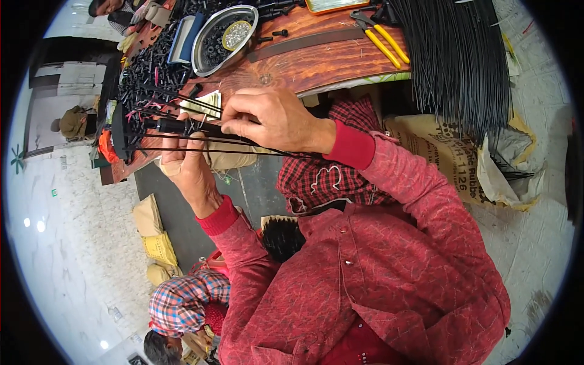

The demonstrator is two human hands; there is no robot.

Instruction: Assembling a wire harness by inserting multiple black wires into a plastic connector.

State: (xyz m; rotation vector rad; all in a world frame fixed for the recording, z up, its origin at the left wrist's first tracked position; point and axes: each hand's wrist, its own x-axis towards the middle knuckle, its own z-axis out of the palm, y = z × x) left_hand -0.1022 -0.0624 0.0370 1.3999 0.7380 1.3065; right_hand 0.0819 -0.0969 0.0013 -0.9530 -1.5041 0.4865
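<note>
Between my hands lies a frame of thin black rods (213,139) that looks like an umbrella frame, with a thick dark rod along its middle and a black end piece (120,134) at the left. My left hand (193,169) is closed on it from below, thumb and fingers at a black fitting (170,126). A pale wrap covers part of one finger. Over the middle of the frame my right hand (267,118) is closed in a pinch by the rods. Its fingertips hide whatever is between them.
On the wooden table (316,61) lie a heap of small black parts (146,91), a metal bowl (202,58), a flat metal bar (307,44) and yellow-handled pliers (389,45). Long black rods (453,67) hang off its right end above a sack (435,152). Another person (188,304) is at lower left.
</note>
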